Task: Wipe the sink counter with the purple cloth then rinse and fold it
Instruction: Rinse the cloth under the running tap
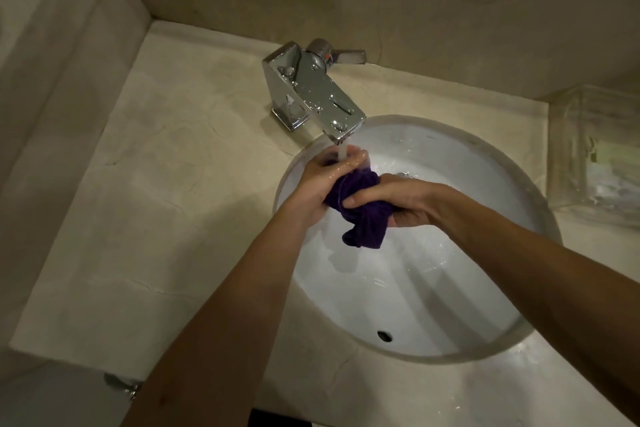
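Both hands squeeze the cloth [360,208] over the sink [540,204], left hand [322,180] under the tap [329,97] water, right hand [391,201] beside it. Wet, soft and floppy, it looks heavy; hold the bunched middle.

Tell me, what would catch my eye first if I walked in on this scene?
Two hands, the left hand and the right hand, grip a bunched purple cloth over the white sink basin. Water runs from the chrome faucet onto the left hand's fingers. A clear glass container stands on the counter at right.
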### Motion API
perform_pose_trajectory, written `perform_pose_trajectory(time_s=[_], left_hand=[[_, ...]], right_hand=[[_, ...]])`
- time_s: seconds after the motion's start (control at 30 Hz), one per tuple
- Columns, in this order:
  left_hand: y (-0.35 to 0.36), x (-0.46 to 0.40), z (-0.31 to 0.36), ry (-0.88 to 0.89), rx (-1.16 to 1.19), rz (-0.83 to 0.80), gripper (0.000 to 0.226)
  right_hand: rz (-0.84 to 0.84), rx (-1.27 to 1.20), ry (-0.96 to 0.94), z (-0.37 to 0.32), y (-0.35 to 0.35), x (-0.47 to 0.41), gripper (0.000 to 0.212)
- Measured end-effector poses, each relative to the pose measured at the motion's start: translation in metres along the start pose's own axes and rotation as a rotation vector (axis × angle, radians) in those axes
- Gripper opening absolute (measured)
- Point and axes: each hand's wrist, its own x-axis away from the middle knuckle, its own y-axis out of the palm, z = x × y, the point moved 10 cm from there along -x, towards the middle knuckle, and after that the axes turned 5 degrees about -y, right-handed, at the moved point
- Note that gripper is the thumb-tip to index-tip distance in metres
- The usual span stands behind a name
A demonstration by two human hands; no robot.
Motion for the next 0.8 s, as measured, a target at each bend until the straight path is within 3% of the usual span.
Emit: perform_pose_trajectory(time_s=[0.2, 0.27, 0.33, 0.47, 0.57, 0.73, 0.8], left_hand=[[-0.027, -0.011, -0.028, -0.135, -0.029, 0.437, 0.025], [-0.031, -0.009, -0.031, -0.156, -0.033, 0.533, 0.023], [-0.036, -0.007, -0.028, -0.145, -0.085, 0.577, 0.024], [-0.030, -0.006, -0.016, -0.107, -0.118, 0.466, 0.017], [-0.020, -0.003, -0.001, -0.080, -0.074, 0.338, 0.030], [0.001, 0.011, 0.015, -0.067, 0.073, 0.004, 0.016], [-0.006, 0.010, 0.005, -0.087, 0.085, 0.004, 0.019]], right_hand=[[0.272, 0.434, -0.042, 0.000, -0.011, -0.022, 0.048], [0.366, 0.624, -0.069, -0.007, -0.010, -0.026, 0.044], [0.405, 0.641, -0.104, -0.008, -0.008, -0.028, 0.046], [0.374, 0.365, -0.209, -0.007, -0.009, -0.018, 0.063], [0.269, 0.243, -0.295, -0.019, -0.003, -0.004, 0.041], [0.078, -0.042, -0.105, -0.011, -0.005, 0.009, 0.042], [-0.054, -0.185, -0.039, -0.008, 0.003, 0.012, 0.039]])
